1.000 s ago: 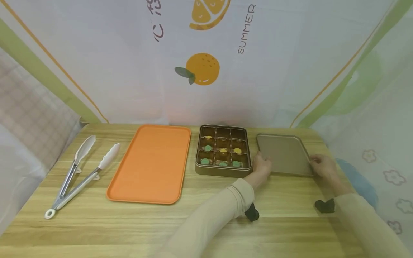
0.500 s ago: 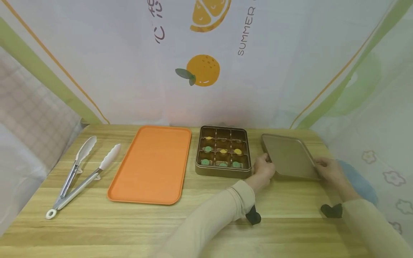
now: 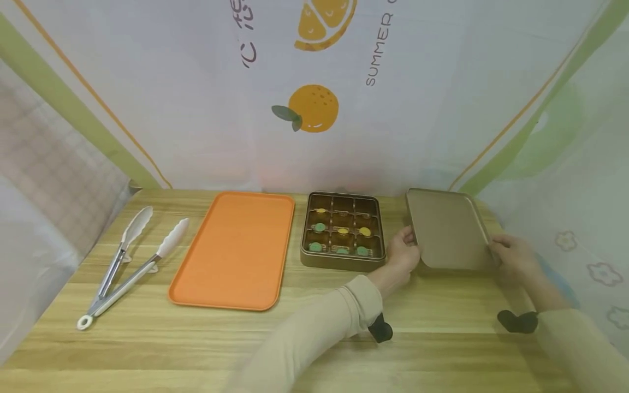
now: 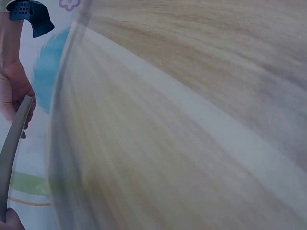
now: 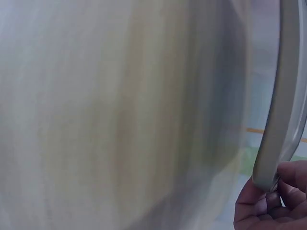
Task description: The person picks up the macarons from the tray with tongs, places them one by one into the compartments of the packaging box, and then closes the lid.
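Both hands hold a flat, brownish-gold tin lid (image 3: 446,229) above the right side of the table. My left hand (image 3: 403,256) grips its near left corner, while my right hand (image 3: 516,257) pinches the near right one. The lid is raised and its far edge tips upward. In the right wrist view, finger and thumb of the right hand (image 5: 280,206) close on the lid's rim (image 5: 283,91). The left wrist view shows the lid (image 4: 12,148) edge-on, with the right hand (image 4: 18,91) at its far end. Just left of my left hand stands the matching divided tin (image 3: 339,261), with green and yellow round pieces inside.
An orange tray (image 3: 236,251) lies left of the tin. Farther left, white-tipped tongs (image 3: 123,278) lie spread on the wooden table (image 3: 196,349). A printed cloth (image 3: 211,131) hangs along the table's back edge, and more cloth (image 3: 589,218) borders the right side.
Both hands have raised the lid off the table and drawn it slightly to the right, its far edge tilting up. The tin, tray and tongs stay where they were.
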A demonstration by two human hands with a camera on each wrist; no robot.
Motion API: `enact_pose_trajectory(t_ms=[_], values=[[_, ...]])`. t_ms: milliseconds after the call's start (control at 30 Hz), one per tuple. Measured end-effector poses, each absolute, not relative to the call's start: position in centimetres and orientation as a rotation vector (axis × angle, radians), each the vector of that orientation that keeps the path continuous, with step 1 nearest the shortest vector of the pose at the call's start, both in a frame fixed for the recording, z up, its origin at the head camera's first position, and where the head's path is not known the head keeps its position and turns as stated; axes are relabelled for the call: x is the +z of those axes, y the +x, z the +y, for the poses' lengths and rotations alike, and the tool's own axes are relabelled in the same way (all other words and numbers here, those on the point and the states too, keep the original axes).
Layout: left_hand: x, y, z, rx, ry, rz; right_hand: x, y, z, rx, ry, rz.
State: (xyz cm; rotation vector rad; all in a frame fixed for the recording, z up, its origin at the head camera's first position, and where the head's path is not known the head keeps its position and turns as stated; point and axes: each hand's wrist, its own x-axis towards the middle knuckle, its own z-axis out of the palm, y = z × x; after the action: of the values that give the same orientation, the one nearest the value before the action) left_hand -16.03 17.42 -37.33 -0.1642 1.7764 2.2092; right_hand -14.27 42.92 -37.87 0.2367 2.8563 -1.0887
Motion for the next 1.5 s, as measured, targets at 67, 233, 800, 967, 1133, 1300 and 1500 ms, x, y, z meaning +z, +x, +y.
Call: enact_pose_trajectory(t_ms=[67,233,800,967,1133,1300,1500], values=[[-37.0,-16.1,17.0,2.227,-0.133,1.79,-37.5,-14.4,42.9,-1.173,0.191,2.887],[-36.4,-16.7,15.8,2.216,-0.097,1.873,-36.4,-14.7,42.3,-1.431,0.171,2.868],[-35.9,-18.2,11.9,2.266,0.039,2.016,-33.6,-14.9,37.9,-2.039,0.228,2.696],[-35.4,-18.3,10.6,2.308,0.097,2.024,-33.1,-14.9,36.3,-2.043,0.275,2.866],[-35.3,-18.6,9.5,2.388,0.113,2.032,-32.7,-14.8,34.5,-2.05,0.222,2.97],[-35.3,-19.0,8.2,2.424,0.138,2.091,-33.0,-14.9,33.6,-2.235,-0.03,2.843],[-35.3,-19.5,6.4,2.434,0.141,2.174,-33.3,-14.8,32.6,-2.124,-0.113,2.769]])
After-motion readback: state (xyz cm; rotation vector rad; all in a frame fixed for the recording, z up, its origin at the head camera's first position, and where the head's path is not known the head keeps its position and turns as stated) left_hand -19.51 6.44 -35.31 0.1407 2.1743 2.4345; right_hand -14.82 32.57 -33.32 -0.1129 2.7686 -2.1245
